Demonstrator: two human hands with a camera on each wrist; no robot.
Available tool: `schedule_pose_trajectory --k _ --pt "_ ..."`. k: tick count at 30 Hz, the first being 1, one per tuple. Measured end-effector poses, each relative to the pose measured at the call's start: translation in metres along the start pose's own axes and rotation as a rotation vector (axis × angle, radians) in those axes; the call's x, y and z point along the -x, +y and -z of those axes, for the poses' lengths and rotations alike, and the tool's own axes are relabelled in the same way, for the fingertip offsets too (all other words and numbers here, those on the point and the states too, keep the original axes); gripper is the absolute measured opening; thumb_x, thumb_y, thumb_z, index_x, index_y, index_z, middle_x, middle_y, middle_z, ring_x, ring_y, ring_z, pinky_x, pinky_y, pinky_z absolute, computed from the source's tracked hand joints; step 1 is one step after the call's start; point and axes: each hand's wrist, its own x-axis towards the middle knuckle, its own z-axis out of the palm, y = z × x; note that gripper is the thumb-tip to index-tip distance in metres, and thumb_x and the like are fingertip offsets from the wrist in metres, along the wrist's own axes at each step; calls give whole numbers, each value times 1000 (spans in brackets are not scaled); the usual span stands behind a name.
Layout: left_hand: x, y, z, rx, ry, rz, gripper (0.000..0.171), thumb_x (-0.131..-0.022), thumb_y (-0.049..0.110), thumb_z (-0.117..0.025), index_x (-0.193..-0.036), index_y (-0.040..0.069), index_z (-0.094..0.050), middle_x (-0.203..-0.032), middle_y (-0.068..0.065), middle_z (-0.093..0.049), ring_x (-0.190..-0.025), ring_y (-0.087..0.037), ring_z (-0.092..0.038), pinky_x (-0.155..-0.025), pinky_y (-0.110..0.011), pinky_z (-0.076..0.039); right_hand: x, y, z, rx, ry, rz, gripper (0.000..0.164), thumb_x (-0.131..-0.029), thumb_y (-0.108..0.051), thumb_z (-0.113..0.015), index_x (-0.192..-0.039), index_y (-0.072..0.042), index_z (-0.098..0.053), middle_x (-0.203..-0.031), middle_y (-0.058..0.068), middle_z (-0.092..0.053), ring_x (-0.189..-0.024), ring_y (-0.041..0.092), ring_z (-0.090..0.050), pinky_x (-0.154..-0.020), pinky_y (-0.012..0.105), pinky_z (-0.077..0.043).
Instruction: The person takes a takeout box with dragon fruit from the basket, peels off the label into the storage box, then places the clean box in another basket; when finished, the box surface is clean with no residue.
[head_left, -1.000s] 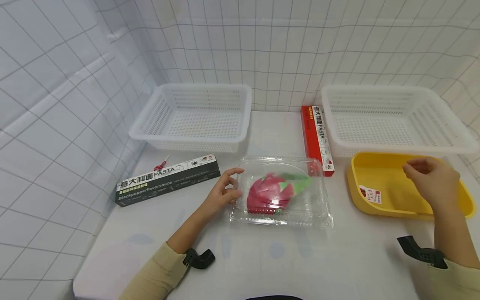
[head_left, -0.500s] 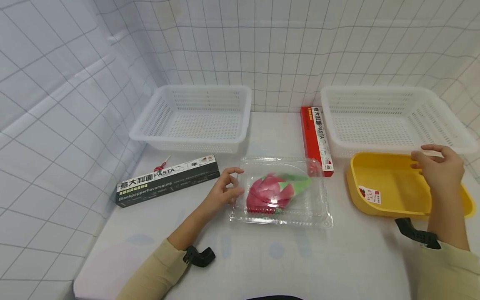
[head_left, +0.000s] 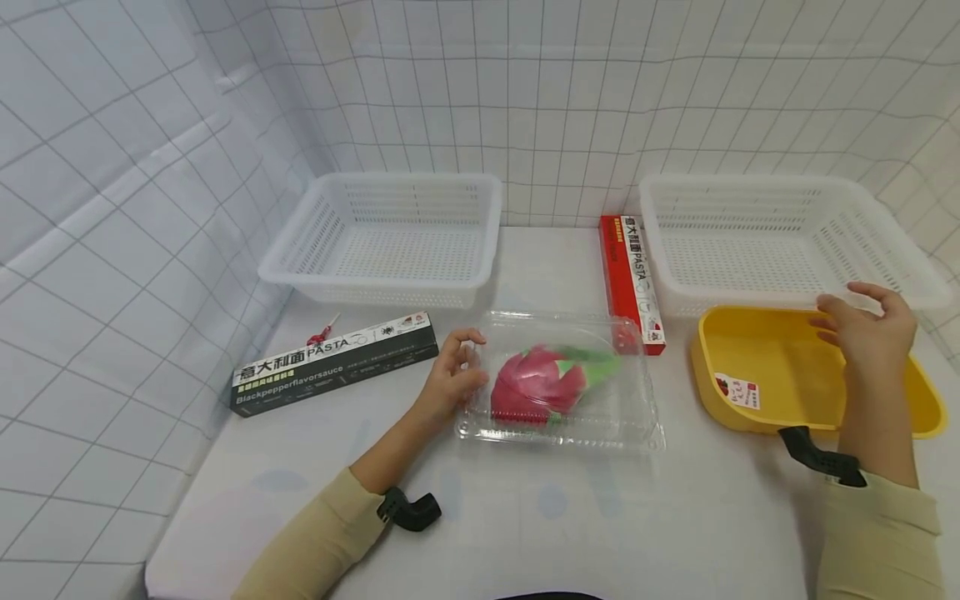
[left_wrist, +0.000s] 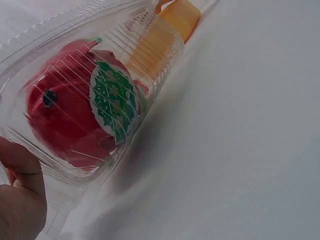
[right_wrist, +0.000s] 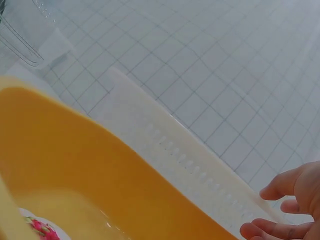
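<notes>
Just beside left-hand fingers (head_left: 467, 367): clamshell box (head_left: 592, 417)

At the centre of the head view we see the clear clamshell box (head_left: 558, 383) on the table (head_left: 525, 517), with the fruit (head_left: 536, 383) inside it. Our left hand (head_left: 450, 383) touches its left edge. Left of that lies the long pasta box (head_left: 333, 362); upper left sits one basket (head_left: 390, 237). Right of centre stands the tray (head_left: 757, 375), our right hand (head_left: 862, 333) over its far rim. Behind it, upper right, is the second basket (head_left: 780, 242), with another pasta box (head_left: 630, 279) just beside its left wall.
</notes>
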Motion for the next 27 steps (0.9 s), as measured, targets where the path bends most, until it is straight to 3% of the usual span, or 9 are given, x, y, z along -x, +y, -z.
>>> schedule_pose_trajectory --k 7,10,19,27 --pt "-8 15 -8 149 27 -4 42 -78 -3 -52 -109 25 -49 -76 2 -39 -47 -3 -38 -43 -14 -33 -3 0 1 -79 -16 -39 51 -73 -25 -85 -111 -28 -50 -74 -12 -65 -57 4 -66 -55 15 -52" --pt "-15 24 -12 172 34 -21 42 -78 -2 -52 -110 25 -48 -74 3 -39 -46 -3 -38 -43 -14 -33 -6 1 2 -140 -31 -57 56 -72 -21 -86 -115 -27 -50 -80 -9 -65 -61 6 -67 -57 16 -53" --pt "-36 43 -19 162 70 -56 41 -80 -2 -51 -112 23 -47 -74 0 -39 -49 -5 -38 -44 -15 -34 -8 0 6 -405 -159 -94 56 -78 4 -77 -120 -17 -47 -78 4 -67 -65 18 -71 -60 25 -57" --pt "-56 61 -25 111 83 -61 41 -80 1 -53 -113 23 -47 -79 -4 -43 -55 -9 -40 -46 -17 -35 -8 2 5 -461 -167 -93 54 -79 6 -76 -119 -16 -48 -76 7 -67 -64 20 -70 -60 27 -57"
